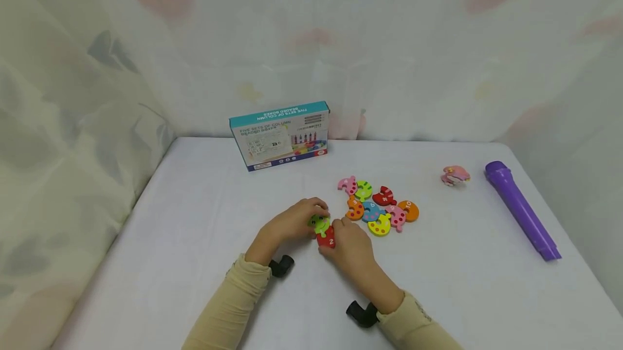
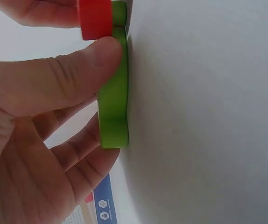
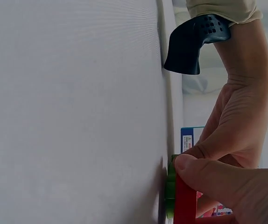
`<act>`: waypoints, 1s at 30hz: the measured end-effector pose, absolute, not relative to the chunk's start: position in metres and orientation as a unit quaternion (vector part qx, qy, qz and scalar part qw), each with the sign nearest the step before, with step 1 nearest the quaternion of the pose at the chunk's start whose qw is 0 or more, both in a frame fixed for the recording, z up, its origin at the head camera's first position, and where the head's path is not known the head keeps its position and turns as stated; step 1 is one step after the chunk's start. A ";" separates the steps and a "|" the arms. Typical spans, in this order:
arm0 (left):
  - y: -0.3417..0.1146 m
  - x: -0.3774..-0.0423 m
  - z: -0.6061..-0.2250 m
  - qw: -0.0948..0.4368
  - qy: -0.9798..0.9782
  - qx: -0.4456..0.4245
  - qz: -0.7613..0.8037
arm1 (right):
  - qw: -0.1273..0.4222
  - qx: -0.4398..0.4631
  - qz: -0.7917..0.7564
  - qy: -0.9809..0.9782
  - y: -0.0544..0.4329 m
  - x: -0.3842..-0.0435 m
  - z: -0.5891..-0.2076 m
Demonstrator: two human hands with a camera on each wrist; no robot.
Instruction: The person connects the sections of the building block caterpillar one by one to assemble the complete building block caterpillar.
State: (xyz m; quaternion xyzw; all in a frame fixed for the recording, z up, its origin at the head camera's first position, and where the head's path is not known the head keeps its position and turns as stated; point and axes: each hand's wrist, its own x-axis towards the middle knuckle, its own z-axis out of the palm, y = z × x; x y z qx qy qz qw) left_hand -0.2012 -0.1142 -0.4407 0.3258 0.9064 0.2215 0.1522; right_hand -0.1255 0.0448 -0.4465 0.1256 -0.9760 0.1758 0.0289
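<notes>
In the head view my left hand point(image 1: 294, 220) pinches a green puzzle piece point(image 1: 320, 224) with a smiling face, thumb on one edge and fingers round the other. My right hand point(image 1: 351, 247) grips a red puzzle piece point(image 1: 327, 238) marked 2, right against the green one. Seen from the left wrist, the green piece point(image 2: 114, 93) stays close to the tabletop, while the red piece point(image 2: 95, 19) sits a little higher at its end. The right wrist view has my right thumb pressing the red piece point(image 3: 185, 198). Fingers hide part of the joint between them.
Just right of my hands lies a cluster of colourful numbered puzzle pieces point(image 1: 372, 212). A beaded-toy box point(image 1: 282, 136) stands at the back. Farther right are a small pink object point(image 1: 455, 175) and a purple microphone-shaped thing point(image 1: 522, 209) near the table's edge.
</notes>
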 end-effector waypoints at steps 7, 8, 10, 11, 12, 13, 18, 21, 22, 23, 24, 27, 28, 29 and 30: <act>-0.113 -0.200 -0.439 0.151 0.908 0.328 0.214 | 0.015 0.110 0.178 -0.978 0.043 -0.126 -0.449; -0.113 -0.200 -0.438 0.150 0.908 0.328 0.213 | 0.013 0.109 0.178 -0.978 0.043 -0.126 -0.449; -0.113 -0.199 -0.438 0.150 0.908 0.327 0.212 | 0.006 0.109 0.177 -0.978 0.044 -0.127 -0.449; -0.113 -0.199 -0.437 0.149 0.908 0.327 0.213 | 0.000 0.112 0.178 -0.978 0.045 -0.128 -0.449; -0.114 -0.199 -0.437 0.149 0.908 0.328 0.212 | -0.005 0.116 0.180 -0.977 0.046 -0.129 -0.449; -0.114 -0.199 -0.437 0.149 0.908 0.329 0.213 | -0.012 0.119 0.185 -0.976 0.048 -0.130 -0.449; -0.115 -0.200 -0.438 0.149 0.904 0.336 0.218 | -0.013 0.123 0.204 -0.971 0.068 -0.144 -0.441; -0.116 -0.200 -0.438 0.152 0.903 0.335 0.222 | 0.021 0.128 0.185 -0.974 0.083 -0.157 -0.434; -0.116 -0.200 -0.438 0.154 0.903 0.333 0.222 | 0.031 0.136 0.172 -0.975 0.087 -0.161 -0.433; -0.116 -0.200 -0.439 0.155 0.904 0.332 0.222 | 0.037 0.142 0.161 -0.976 0.091 -0.166 -0.432; -0.116 -0.200 -0.439 0.155 0.904 0.331 0.222 | 0.039 0.147 0.146 -0.978 0.094 -0.170 -0.432; -0.116 -0.200 -0.440 0.157 0.903 0.331 0.222 | 0.023 0.161 0.115 -0.980 0.100 -0.179 -0.434; -0.116 -0.201 -0.440 0.159 0.904 0.330 0.222 | 0.016 0.164 0.109 -0.980 0.101 -0.182 -0.435; -0.116 -0.201 -0.439 0.160 0.904 0.329 0.222 | 0.009 0.165 0.106 -0.981 0.101 -0.184 -0.436; -0.116 -0.201 -0.439 0.161 0.904 0.329 0.221 | 0.004 0.166 0.102 -0.981 0.101 -0.185 -0.437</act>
